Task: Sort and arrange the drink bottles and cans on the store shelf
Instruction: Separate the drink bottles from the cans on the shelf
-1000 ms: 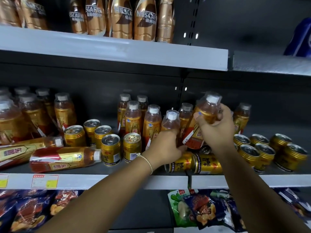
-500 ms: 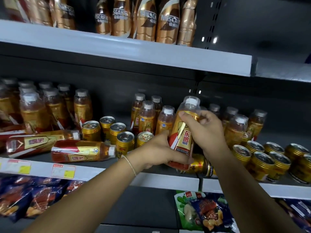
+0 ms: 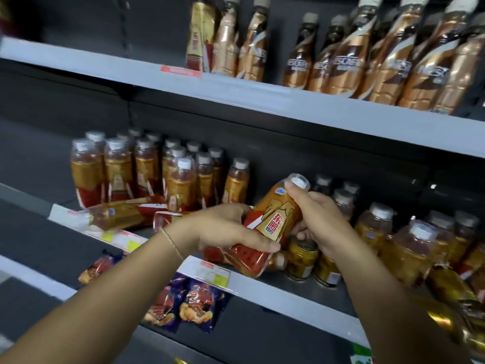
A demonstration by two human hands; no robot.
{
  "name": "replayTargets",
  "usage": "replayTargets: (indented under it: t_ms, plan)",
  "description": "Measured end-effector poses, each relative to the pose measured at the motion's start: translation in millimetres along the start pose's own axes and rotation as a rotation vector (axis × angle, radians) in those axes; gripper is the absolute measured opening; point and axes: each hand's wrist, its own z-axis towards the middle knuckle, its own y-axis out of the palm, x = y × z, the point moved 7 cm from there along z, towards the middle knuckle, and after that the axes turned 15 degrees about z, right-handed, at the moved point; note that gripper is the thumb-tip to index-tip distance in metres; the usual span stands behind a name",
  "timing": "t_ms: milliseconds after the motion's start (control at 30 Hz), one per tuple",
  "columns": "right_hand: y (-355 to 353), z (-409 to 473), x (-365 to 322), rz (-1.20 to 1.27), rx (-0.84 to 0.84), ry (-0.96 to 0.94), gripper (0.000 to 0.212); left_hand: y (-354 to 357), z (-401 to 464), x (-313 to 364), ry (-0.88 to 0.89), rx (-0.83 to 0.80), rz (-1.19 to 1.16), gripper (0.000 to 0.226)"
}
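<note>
Two hands are closed on one bottle [image 3: 273,227], which is held tilted above the near edge of the middle shelf [image 3: 262,282], cap up and to the right. The left hand [image 3: 223,229] is wrapped round the red lower part, thumb across the front. The upper part is gripped by the right hand [image 3: 317,219], with the thumb laid against the white cap. A thin bracelet [image 3: 172,241] is worn on the left wrist. To the far left, a group of upright bottles [image 3: 147,169] is seen, and two fallen bottles [image 3: 123,215] are lying in front of them at the shelf edge. Cans [image 3: 301,258] are standing just below the right hand, and more upright bottles [image 3: 409,240] are set to the right. Brown coffee bottles [image 3: 367,53] are lined along the upper shelf [image 3: 262,101]. Snack packets [image 3: 194,308] are hung below the middle shelf.
</note>
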Motion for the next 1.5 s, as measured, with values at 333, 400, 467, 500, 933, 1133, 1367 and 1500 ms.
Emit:
replayTargets:
  t_ms: [333,400,467,500,933,1133,1367,1500]
  plan:
    - [184.7,30.6,-25.0,0.265,-0.116,-0.112,0.047,-164.2,-73.7,-88.5,-0.053,0.464,0.452,0.056]
    - [216.7,34.6,-31.5,0.300,-0.114,-0.179,0.053,-187.3,-78.4,-107.4,-0.046,0.581,0.482,0.056]
    - [243.5,38.9,-37.0,0.262,-0.089,-0.265,0.054,-206.1,-78.5,-127.8,-0.055,0.672,0.500,0.054]
    - [254.5,41.5,-38.2,0.210,-0.068,-0.308,0.052,-214.0,-77.4,-137.7,-0.063,0.706,0.512,0.055]
    - [324.5,87.3,-6.5,-0.159,0.061,-0.372,0.062,-221.4,-53.3,-250.9,-0.315,0.391,0.711,0.022]
    - [346.9,105.5,-4.1,-0.430,0.079,-0.384,0.065,-225.2,-43.3,-262.7,-0.281,0.283,0.505,0.030]
    - [361.6,124.0,11.2,-0.662,0.105,-0.231,0.054,-215.0,-38.8,-262.8,-0.306,0.240,0.712,0.058]
    - [363.1,131.8,10.7,-0.717,0.134,-0.200,0.050,-209.4,-39.5,-263.1,-0.311,0.187,0.791,0.065]
